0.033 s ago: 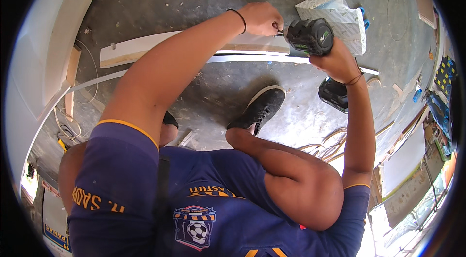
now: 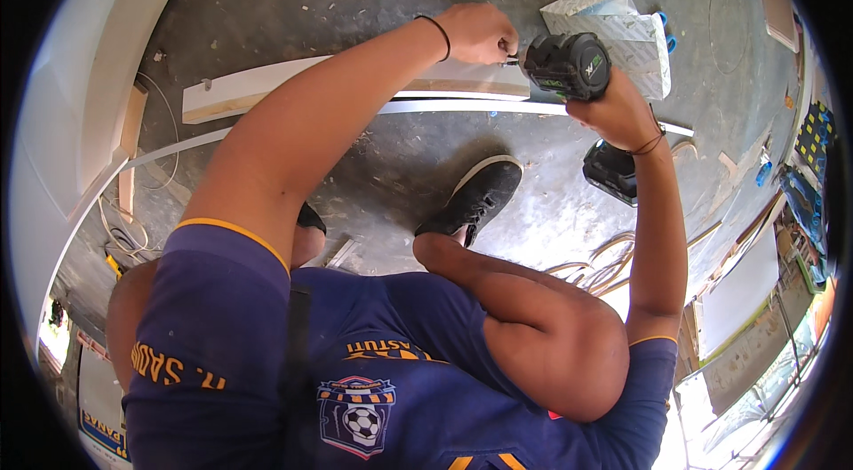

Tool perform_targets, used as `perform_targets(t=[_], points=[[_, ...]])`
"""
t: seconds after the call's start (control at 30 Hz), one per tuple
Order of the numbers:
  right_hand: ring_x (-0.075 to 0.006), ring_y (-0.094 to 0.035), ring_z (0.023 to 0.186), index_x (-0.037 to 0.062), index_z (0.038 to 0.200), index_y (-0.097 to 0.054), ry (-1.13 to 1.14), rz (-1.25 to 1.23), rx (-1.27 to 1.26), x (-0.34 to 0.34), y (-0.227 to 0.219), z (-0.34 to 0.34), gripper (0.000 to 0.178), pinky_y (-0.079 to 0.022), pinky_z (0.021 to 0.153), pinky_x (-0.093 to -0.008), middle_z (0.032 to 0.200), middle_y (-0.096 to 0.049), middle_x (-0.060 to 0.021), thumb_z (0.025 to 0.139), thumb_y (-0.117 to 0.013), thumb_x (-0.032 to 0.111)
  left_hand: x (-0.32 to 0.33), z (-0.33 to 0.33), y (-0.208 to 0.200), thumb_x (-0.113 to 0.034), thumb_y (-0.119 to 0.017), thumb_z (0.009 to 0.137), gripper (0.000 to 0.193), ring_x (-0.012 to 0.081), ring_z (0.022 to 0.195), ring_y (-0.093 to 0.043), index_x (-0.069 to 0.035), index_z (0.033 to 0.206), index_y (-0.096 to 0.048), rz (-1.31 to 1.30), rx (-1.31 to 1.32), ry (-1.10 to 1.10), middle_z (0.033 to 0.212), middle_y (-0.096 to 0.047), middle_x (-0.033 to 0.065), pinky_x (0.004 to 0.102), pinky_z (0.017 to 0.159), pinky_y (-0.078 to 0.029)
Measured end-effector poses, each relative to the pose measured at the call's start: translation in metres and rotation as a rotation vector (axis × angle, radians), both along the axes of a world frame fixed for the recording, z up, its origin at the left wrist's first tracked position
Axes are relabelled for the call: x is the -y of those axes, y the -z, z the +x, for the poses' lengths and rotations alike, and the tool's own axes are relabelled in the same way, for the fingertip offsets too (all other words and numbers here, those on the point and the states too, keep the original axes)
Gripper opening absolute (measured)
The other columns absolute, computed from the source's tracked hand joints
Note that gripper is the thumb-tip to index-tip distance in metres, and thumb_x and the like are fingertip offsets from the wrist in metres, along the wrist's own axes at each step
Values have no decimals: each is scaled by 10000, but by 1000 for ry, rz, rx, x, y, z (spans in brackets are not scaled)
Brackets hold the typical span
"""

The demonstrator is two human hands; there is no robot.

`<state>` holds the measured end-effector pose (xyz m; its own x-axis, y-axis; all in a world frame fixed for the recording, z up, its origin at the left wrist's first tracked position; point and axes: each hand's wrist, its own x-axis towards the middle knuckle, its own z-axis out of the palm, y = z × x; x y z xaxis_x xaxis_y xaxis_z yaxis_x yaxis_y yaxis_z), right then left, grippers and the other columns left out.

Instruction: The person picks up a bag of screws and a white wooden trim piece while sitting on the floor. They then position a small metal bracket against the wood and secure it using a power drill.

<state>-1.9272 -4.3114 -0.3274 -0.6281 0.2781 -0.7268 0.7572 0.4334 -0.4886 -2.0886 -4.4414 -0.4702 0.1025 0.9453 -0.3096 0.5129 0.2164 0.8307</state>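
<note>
My right hand [image 2: 617, 117] is wrapped round the grip of a black cordless drill [image 2: 569, 66]. The drill's battery [image 2: 610, 170] shows below the wrist, and its nose points left. Facing the nose, my left hand [image 2: 480, 33] is closed, fingertips pinched by the dark bit [image 2: 512, 61]. Whatever those fingers hold is too small to make out. Beneath both hands lies a long white board [image 2: 235, 88] with a bare wooden edge, on the floor. A thin white strip [image 2: 400, 107] runs along its near side.
An opened paper-wrapped package [image 2: 622, 35] lies just beyond the drill. My black shoe [image 2: 475, 195] stands near the strip. Coiled flat strips [image 2: 604, 261] rest at the right, a loose cable [image 2: 124, 226] at the left. A large white panel [image 2: 89, 88] borders the left side.
</note>
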Motion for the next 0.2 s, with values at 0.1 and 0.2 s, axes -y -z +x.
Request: perform_targets(t=[0.1,0.2], points=[[-118,-498,524,-1,832,-587,1,-19,37,-1,0,-2,168,-429,506,-297,611,-553,-30,694,-631,83,3,4,2,-201,-613,757,133,274,793,-639,-139,836,-701,11,7,-67,809,-679,58,379,719,-495],[-120,-497,525,5,865,-587,14,-34,30,-3,1,-2,183,-430,509,-297,614,-555,-23,700,-614,79,4,8,2,-201,-613,758,135,274,794,-642,-146,839,-705,60,-24,-112,811,-682,60,376,728,-499]])
